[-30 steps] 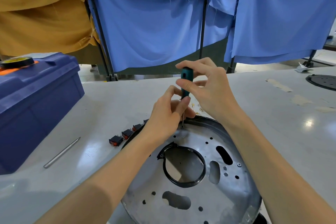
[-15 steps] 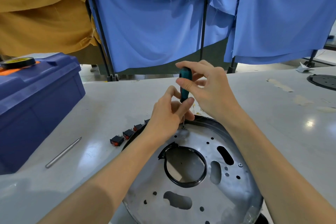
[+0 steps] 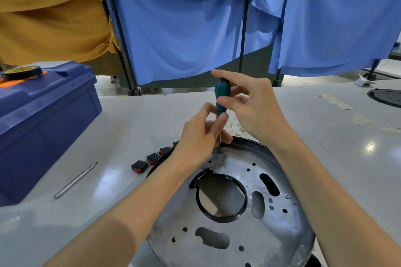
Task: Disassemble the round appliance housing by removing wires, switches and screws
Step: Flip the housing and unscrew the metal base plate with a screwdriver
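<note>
The right hand (image 3: 251, 108) pinches the teal-handled screwdriver (image 3: 222, 95) high on its handle. Its thumb is at the front and its index finger lies straight over the top. The left hand (image 3: 198, 136) pinches the handle's lower end between thumb and index finger, its other fingers curled beside the thin steel shaft. The shaft stands near upright, its tip on a small screw (image 3: 219, 151) just below the left fingers. That screw sits at the far rim of the round silver metal housing plate (image 3: 256, 238).

The far edge of the pale grey surface (image 3: 134, 119) runs just behind the fingers, with blue cloth curtains (image 3: 184, 28) on black poles beyond it. A wide stretch of surface separates the fingers from a black perforated disc (image 3: 388, 97) at the far right. Small brass-coloured bits (image 3: 237, 128) lie just beyond the fingers.

Well left of the fingers stands a dark blue plastic toolbox (image 3: 43, 128) with its lid down and its contents hidden. A yellow-and-black tape roll (image 3: 21, 72) rests on top.

The plate spreads from under the fingers toward the person. A black rubber ring (image 3: 200, 204) lines its central opening, and a second screw (image 3: 287, 196) sits near its right rim. A row of black rocker switches with orange faces (image 3: 140, 166) lies just left of the left wrist, beside the plate's rim. A slim steel rod (image 3: 76, 180) lies between the switches and the toolbox.
</note>
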A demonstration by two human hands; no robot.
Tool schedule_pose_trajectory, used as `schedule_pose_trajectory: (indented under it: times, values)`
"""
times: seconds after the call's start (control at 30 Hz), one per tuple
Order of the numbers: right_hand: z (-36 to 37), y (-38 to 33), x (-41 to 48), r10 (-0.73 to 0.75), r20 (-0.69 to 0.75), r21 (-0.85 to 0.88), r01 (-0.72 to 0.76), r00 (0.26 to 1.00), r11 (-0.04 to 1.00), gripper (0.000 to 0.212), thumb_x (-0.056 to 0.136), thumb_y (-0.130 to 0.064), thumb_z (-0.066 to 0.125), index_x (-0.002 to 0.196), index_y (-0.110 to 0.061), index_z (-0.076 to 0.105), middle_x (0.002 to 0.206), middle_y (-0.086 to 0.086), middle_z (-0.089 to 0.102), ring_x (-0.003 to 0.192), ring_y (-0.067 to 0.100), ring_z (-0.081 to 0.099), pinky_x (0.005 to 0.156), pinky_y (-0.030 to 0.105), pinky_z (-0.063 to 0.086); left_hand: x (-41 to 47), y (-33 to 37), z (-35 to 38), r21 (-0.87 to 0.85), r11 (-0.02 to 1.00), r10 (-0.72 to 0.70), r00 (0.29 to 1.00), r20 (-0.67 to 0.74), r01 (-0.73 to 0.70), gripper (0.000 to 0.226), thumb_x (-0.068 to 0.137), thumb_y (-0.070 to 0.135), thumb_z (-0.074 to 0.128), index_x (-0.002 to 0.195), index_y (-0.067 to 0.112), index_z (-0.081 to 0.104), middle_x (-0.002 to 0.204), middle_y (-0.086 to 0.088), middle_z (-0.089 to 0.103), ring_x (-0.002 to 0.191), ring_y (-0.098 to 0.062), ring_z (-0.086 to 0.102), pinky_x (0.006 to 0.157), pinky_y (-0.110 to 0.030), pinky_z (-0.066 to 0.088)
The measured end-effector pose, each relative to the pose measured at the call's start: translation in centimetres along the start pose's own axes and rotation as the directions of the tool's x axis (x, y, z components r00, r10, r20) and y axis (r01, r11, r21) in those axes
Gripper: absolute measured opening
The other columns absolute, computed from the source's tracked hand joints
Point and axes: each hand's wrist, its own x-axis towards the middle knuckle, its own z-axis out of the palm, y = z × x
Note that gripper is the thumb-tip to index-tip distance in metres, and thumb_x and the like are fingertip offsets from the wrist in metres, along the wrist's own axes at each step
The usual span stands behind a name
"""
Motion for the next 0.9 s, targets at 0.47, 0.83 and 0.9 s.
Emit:
schedule_pose_trajectory:
  times: [0.47,0.83,0.9]
  values:
    - [0.71,0.57,-0.13,-0.024,-0.060,-0.085,0.019,0.998,0.996,0.045,0.084,-0.030,0.069,0.127,-0.024,0.057,0.093,-0.014,0.059,0.084,0.001,0.058,0.076,0.005,0.045,0.18,-0.02,-0.04,-0.044,0.999,-0.017,1.000,-0.022,0.016,0.019,0.094,0.035,0.055,0.104,0.019,0.053,0.074,-0.009,0.074,0.076,-0.025,0.072,0.075,-0.051,0.057]
    - [0.38,0.48,-0.06,-0.017,-0.029,0.000,0.017,0.999,1.000,0.027,0.086,-0.022,0.068,0.107,-0.038,0.061,0.108,-0.004,0.052,0.092,0.000,0.054,0.080,0.016,0.050,0.24,-0.27,-0.08,-0.031,0.999,-0.010,1.000,-0.023,0.009,0.017,0.094,0.038,0.055,0.098,0.023,0.050,0.075,-0.007,0.074,0.072,-0.019,0.072,0.073,-0.045,0.060]
    - [0.21,0.30,0.01,-0.020,-0.044,0.004,0.020,0.999,1.000,0.030,0.087,-0.015,0.066,0.111,-0.033,0.064,0.100,-0.004,0.055,0.085,0.000,0.055,0.077,0.014,0.050,0.27,-0.35,-0.06,-0.016,1.000,-0.002,1.000,-0.024,0.001,0.018,0.094,0.041,0.053,0.096,0.024,0.048,0.074,-0.007,0.074,0.071,-0.019,0.072,0.073,-0.043,0.060]
